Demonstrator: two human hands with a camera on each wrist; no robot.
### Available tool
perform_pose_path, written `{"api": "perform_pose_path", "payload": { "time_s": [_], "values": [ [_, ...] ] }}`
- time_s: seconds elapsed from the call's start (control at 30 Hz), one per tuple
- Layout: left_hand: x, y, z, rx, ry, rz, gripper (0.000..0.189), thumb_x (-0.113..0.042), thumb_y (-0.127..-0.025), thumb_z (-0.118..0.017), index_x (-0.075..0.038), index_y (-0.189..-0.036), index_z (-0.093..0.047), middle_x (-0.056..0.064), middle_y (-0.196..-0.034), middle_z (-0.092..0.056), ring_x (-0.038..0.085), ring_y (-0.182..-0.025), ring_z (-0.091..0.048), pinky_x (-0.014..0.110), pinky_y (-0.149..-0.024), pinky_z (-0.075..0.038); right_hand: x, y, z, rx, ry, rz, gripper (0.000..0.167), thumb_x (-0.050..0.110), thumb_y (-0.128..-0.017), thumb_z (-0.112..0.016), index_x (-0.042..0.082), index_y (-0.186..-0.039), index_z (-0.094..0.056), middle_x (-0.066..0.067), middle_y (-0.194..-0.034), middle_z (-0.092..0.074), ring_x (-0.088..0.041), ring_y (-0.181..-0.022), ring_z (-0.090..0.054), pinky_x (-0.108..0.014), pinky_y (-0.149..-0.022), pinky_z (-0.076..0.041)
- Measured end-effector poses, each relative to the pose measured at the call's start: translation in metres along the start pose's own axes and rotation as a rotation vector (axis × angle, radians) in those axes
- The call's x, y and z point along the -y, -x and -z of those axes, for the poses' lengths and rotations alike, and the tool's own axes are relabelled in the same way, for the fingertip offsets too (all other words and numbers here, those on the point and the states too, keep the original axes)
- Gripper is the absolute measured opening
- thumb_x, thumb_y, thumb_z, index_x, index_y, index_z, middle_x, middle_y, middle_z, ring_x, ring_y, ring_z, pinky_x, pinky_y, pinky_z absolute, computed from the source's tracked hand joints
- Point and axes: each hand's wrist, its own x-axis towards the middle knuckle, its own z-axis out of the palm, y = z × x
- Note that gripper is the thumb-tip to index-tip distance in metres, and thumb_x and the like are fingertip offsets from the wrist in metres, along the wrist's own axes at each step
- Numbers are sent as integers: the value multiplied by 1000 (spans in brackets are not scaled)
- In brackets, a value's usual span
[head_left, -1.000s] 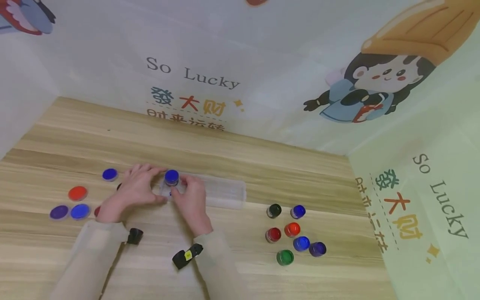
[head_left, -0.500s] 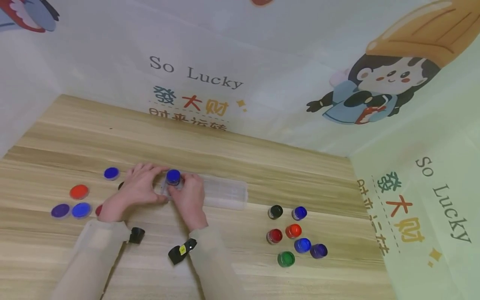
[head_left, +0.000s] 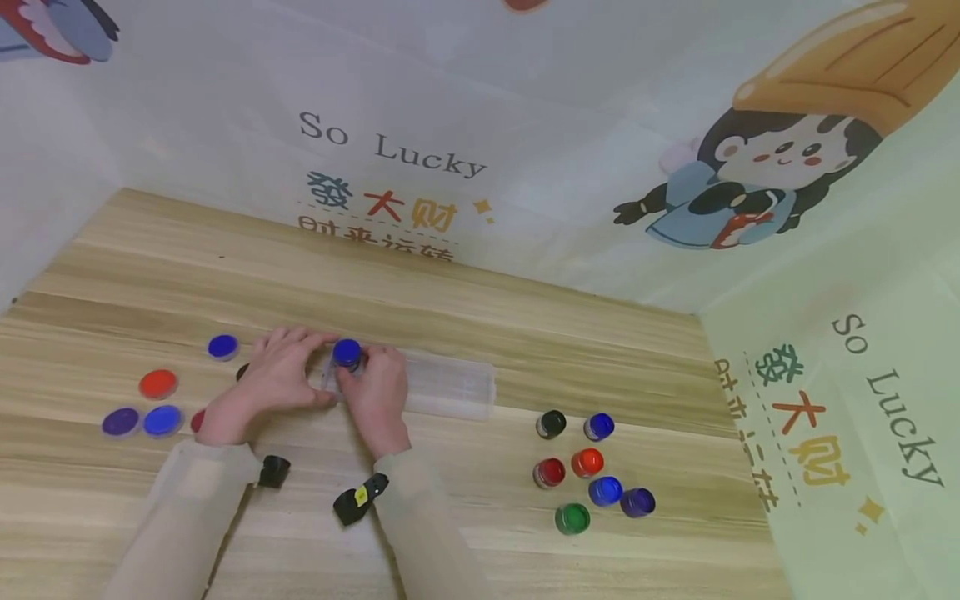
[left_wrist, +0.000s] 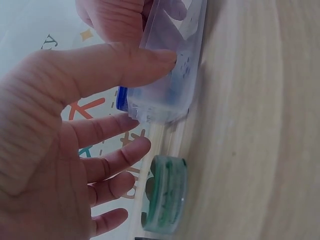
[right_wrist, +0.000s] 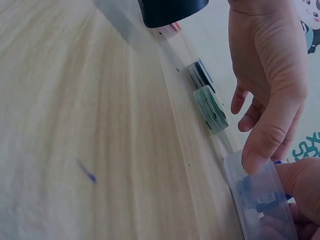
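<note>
A small paint jar (head_left: 347,354) with dark blue on top stands upright in the left end of a long clear plastic box (head_left: 450,387). My right hand (head_left: 378,392) pinches this jar between thumb and fingers. Around the same end of the box, my left hand (head_left: 279,371) holds on, its thumb lying along the near wall and its index finger at the far side. In the left wrist view the left thumb (left_wrist: 125,65) presses the clear wall, and the jar's blue edge (left_wrist: 121,98) shows past the rim. The jar's lower part appears blurred through the plastic in the right wrist view.
To the right stand several open paint jars, among them black (head_left: 551,424), orange-red (head_left: 587,462) and green (head_left: 573,518). Loose lids lie at the left, including an orange-red lid (head_left: 158,384) and a purple lid (head_left: 121,422). A green lid (left_wrist: 167,195) sits beyond the box end.
My right thumb has come up against the blue jar, and the right wrist has shifted slightly left. My left hand stays at the box end; the view has shifted a little.
</note>
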Motion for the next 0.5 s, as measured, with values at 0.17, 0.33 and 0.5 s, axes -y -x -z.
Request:
{"api": "perform_pose_path", "payload": {
  "time_s": [0.17, 0.33, 0.5],
  "values": [
    [-1, 0, 0, -1, 6, 1, 77, -26, -63, -81, 0, -129, -50, 27, -124, -49, 44, -112, -37, 59, -89, -26, -1, 0, 0, -5, -25, -14, 28, 21, -70, -82, 4, -88, -71, -5, -83, -66, -17, -80, -60, -23, -69, -47],
    [-1, 1, 1, -2, 11, -4, 77, -27, -63, -81, -1, -129, -50, 27, -124, -49, 44, -113, -37, 59, -89, -26, -3, 1, 0, -29, -68, -9, 29, 20, -66, -83, 4, -88, -70, -4, -81, -65, -14, -75, -59, -20, -65, -45],
    [0, 3, 3, -4, 37, -13, 79, -30, -64, -81, -3, -131, -49, 27, -126, -48, 44, -114, -36, 60, -91, -26, -6, 1, 10, -16, -180, -11, 28, 15, -67, -81, 2, -88, -68, -5, -81, -64, -12, -72, -56, -17, -63, -43]
  ]
}}
